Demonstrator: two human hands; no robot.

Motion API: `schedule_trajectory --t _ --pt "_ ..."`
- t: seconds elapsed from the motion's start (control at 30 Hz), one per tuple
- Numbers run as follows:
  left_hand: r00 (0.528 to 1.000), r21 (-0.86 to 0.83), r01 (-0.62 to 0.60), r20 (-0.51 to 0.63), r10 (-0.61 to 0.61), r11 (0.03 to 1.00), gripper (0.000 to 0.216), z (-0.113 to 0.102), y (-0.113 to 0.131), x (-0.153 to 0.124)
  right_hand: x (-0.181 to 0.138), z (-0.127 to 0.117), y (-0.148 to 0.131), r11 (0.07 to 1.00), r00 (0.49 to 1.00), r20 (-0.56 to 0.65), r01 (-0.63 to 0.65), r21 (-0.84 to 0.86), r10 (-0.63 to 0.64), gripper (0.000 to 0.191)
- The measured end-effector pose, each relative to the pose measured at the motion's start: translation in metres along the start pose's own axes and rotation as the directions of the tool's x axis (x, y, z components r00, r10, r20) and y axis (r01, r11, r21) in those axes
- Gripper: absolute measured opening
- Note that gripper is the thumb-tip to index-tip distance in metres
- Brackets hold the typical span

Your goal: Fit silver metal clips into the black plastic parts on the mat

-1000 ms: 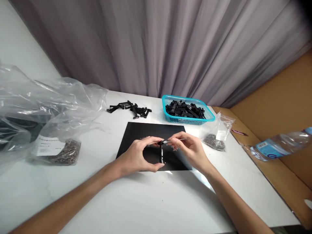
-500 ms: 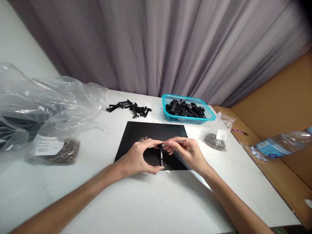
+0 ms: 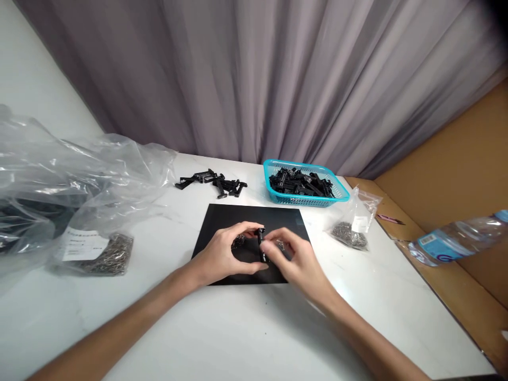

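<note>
Blue basket (image 3: 311,201) piled with black parts (image 3: 299,183), two clear bags (image 3: 84,246) of little metal bits (image 3: 114,255) — left hand (image 3: 222,251) pinching one black piece (image 3: 261,236) above the dark mat (image 3: 222,216), right hand (image 3: 299,259) fingers against it — can't tell if they're gripping.

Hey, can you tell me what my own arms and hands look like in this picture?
Both forearms, left and right, are bare and slender, with no sleeve in view. Your left hand and right hand are ungloved, with slim fingers. I see no watch, bracelet or ring, though some fingers are partly hidden.
</note>
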State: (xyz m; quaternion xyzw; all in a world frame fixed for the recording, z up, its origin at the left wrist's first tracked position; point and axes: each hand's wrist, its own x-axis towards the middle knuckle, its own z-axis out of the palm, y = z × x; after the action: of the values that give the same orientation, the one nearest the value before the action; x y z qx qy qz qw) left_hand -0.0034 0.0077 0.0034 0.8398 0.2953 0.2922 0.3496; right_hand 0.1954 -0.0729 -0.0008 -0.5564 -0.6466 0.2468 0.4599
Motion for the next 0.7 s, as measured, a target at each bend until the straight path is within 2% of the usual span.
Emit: schedule_trajectory --t 0.07,0.17,0.23,0.3,0.37,0.43,0.53,0.6,0.7 --pt "1.000 0.038 0.004 -0.016 -0.004 0.999 0.062 -0.002 -0.001 -0.001 -0.002 0.010 -0.001 0.998 1.000 0.008 0.008 -0.056 -0.008 0.022" --pt "0.998 0.057 0.025 -0.051 -0.022 0.998 0.075 -0.006 -0.003 0.000 0.008 0.009 0.004 0.985 0.995 -0.084 0.047 -0.164 -0.062 0.019" --pt "0.993 0.086 0.053 -0.111 -0.043 0.995 0.074 -0.010 -0.007 0.001 0.027 -0.004 0.012 0.959 0.979 -0.154 0.087 -0.269 -0.132 0.020" --pt "0.982 0.140 0.073 -0.185 -0.047 0.987 0.062 -0.015 -0.013 0.003 0.055 -0.022 0.020 0.903 0.945 -0.236 0.115 -0.414 -0.228 0.024" --pt "0.972 0.190 0.079 -0.234 -0.033 0.979 0.051 -0.019 -0.018 0.005 0.091 -0.039 0.025 0.810 0.919 -0.281 0.066 -0.583 -0.277 0.026" --pt "0.968 0.229 0.071 -0.251 -0.012 0.971 0.044 -0.023 -0.023 0.006 0.127 -0.051 0.029 0.692 0.932 -0.278 -0.044 -0.721 -0.231 0.024" --pt "0.970 0.287 0.049 -0.243 0.023 0.957 0.031 -0.026 -0.026 0.007 0.173 -0.056 0.031 0.647 0.942 -0.261 -0.066 -0.759 -0.210 0.026" --pt "0.969 0.331 0.028 -0.239 0.055 0.943 0.023 -0.028 -0.028 0.007 0.190 -0.055 0.031 0.627 0.945 -0.242 -0.053 -0.777 -0.220 0.032" --pt "0.960 0.383 0.016 -0.264 0.093 0.924 0.015 -0.030 -0.032 0.008 0.193 -0.048 0.026 0.605 0.944 -0.217 -0.023 -0.796 -0.249 0.040"
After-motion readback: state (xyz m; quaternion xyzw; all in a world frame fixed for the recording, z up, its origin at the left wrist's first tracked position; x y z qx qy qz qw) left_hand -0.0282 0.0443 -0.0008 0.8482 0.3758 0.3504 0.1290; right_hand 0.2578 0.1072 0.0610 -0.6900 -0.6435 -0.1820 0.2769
